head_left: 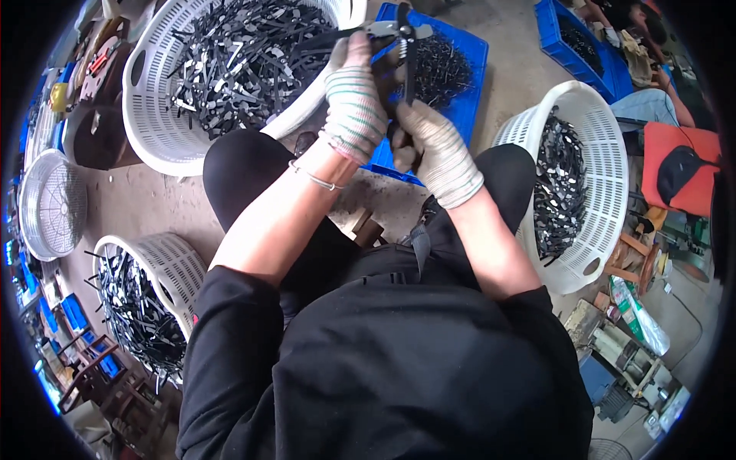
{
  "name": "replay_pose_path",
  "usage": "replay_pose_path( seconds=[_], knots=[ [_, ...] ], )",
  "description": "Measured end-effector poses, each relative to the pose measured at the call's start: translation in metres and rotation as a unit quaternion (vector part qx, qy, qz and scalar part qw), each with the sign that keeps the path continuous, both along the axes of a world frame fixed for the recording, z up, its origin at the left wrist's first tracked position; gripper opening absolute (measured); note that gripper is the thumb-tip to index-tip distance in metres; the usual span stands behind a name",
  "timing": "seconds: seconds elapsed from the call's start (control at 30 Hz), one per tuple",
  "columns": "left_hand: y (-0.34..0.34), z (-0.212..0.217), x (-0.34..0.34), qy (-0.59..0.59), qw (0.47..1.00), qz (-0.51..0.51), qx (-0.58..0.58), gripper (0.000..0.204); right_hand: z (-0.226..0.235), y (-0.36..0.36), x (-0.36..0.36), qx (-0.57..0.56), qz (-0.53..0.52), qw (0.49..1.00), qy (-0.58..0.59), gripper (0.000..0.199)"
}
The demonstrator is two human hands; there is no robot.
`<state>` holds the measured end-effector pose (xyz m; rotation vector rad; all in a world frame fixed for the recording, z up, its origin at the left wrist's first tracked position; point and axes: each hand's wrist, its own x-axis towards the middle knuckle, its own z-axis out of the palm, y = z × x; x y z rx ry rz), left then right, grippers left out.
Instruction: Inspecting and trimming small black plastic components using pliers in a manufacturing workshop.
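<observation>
Left hand [356, 107]: gloved, closed, thumb pressed on dark strip with pale metal end [381, 29]. Right hand [437, 146]: gloved, half-curled round black-handled part with spring [410, 73]. Both parts raised about far-left corner of blue tray [477, 80]. Progress, as judged: one work in hand, incomplete; loose dark pieces in tray, heaps in upper-left basket [149, 115], right basket [604, 165], lower-left basket [172, 264]. Finished or waiting: cannot tell. Obscured: lower fingers, whether parts join; upper-left basket's far rim cut off.
</observation>
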<state>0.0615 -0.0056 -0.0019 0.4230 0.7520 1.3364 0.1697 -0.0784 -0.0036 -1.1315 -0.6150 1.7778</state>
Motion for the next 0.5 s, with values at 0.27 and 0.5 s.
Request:
replay_pose_path(
  seconds=[0.27, 0.5],
  knots=[
    [0.037, 0.056, -0.049, -0.178, 0.966, 0.176, 0.070, 0.032, -0.075, 0.093, 0.039, 0.045, 0.077, 0.910, -0.405, 0.026],
    [0.033, 0.060, -0.073, -0.166, 0.972, 0.156, 0.063, 0.026, -0.133, 0.211, -0.017, 0.234, 0.382, 0.320, -0.835, 0.027]
  ],
)
